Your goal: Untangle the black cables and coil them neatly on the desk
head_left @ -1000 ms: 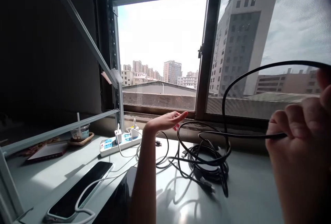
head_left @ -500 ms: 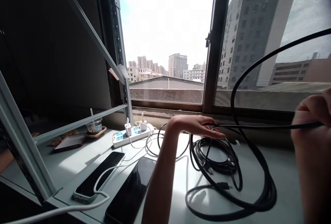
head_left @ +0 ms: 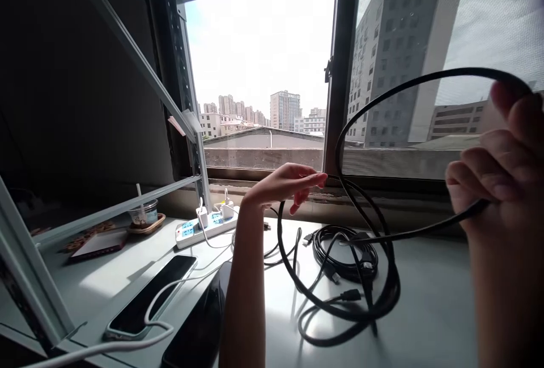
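Holding black cable (head_left: 393, 291) in loose loops between left hand (head_left: 287, 182) and right hand (head_left: 501, 170), in front of coiled cable (head_left: 348, 272) near far edge of bench (head_left: 433, 294).

Looped cable (head_left: 393, 294) black; coiled cable (head_left: 351, 272) black; table (head_left: 429, 300) pale grey with white sunlit patches; power strip (head_left: 223, 226) white, sockets (head_left: 187, 229) blue; cord (head_left: 102, 350) white; phone (head_left: 155, 283) black with pale rim; tray (head_left: 155, 226) brown; shelf frame (head_left: 46, 272) grey; window frame (head_left: 340, 73) dark brown
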